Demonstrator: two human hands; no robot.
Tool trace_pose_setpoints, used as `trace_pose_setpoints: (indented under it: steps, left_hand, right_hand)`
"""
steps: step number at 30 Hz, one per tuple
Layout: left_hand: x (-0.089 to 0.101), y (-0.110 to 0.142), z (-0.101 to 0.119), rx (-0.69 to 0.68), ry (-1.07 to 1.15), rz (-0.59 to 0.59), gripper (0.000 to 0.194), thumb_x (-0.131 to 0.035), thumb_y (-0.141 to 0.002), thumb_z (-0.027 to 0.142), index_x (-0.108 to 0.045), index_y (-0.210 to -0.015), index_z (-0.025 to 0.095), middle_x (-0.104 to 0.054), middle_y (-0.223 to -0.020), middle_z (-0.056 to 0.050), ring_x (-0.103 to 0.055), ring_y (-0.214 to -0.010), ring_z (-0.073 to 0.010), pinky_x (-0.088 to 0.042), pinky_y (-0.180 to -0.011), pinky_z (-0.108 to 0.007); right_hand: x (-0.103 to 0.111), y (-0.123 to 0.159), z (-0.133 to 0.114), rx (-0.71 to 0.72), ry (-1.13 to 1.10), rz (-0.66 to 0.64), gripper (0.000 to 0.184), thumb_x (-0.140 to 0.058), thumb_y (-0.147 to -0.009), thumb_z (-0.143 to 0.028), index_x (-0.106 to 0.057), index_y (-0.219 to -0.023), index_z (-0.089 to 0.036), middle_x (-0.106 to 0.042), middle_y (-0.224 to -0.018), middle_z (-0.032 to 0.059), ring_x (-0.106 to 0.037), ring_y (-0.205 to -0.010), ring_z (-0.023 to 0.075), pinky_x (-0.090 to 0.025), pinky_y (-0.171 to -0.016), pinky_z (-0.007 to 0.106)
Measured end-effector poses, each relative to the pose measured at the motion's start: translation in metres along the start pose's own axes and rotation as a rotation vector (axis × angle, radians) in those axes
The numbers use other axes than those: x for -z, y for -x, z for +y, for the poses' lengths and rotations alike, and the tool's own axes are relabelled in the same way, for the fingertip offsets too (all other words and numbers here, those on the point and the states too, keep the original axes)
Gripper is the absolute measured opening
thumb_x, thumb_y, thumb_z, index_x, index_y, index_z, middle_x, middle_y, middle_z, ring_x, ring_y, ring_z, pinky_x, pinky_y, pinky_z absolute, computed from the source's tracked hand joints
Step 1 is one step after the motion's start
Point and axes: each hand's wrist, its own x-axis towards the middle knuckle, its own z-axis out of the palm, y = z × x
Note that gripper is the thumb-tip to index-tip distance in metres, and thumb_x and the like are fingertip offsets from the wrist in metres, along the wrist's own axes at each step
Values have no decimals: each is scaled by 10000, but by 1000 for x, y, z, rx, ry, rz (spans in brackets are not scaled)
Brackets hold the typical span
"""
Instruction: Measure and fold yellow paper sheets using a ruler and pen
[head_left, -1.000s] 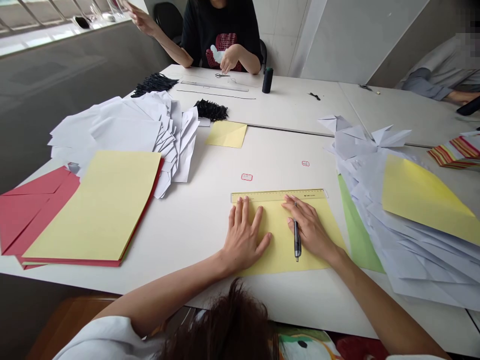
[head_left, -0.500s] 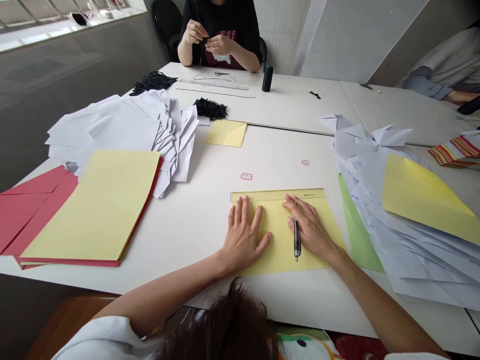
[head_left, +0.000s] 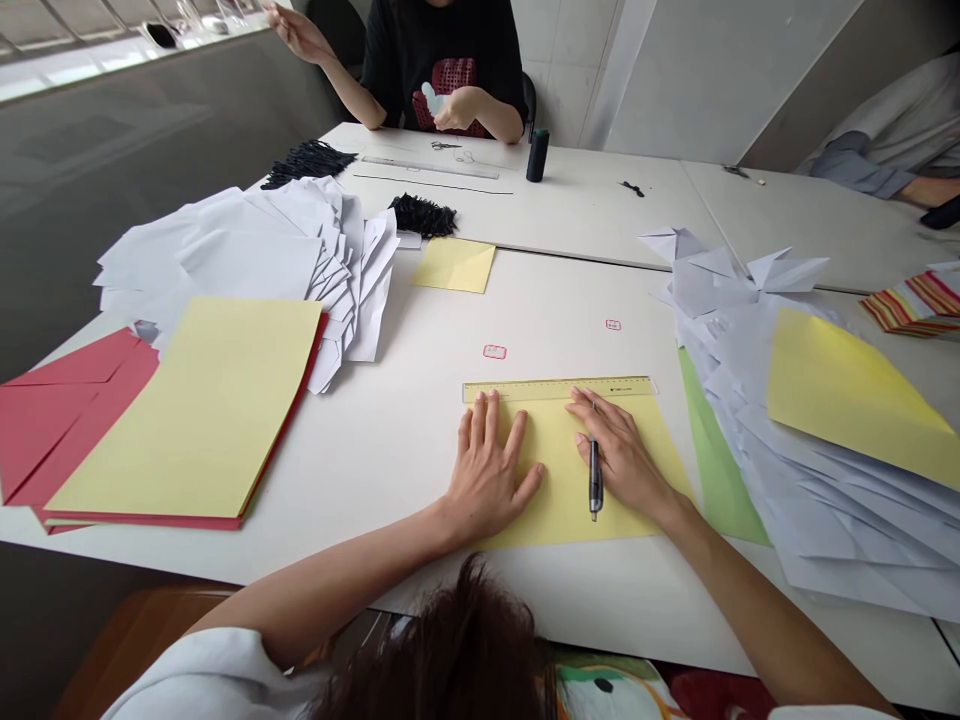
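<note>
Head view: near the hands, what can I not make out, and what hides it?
Head view: the ruler, its scale markings too small to read.
Head view: the pen, upper end hidden by the right hand.
Head view: the yellow sheet, partly covered by the left hand.
Head view: the green sheet, partly hidden by the white paper stack.
Head view: the red marks, too small to read.
</note>
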Motion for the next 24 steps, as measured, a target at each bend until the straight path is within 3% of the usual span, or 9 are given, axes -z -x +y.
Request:
trace_pose_setpoints:
  steps: [24]
  left_hand:
    - [-1,1,1,-4,-3,-4,693,-438,-975,522,-395,-1526,104,-95,-1645,-300,-32,-1537,-461,-175,-1198,-625]
  right_hand:
    - [-1,0,2,13,20,16,534,-421,-993,-216,-364,-1520,-283,-422,-1592,71,-315,-1514,259,-368,-1168,507]
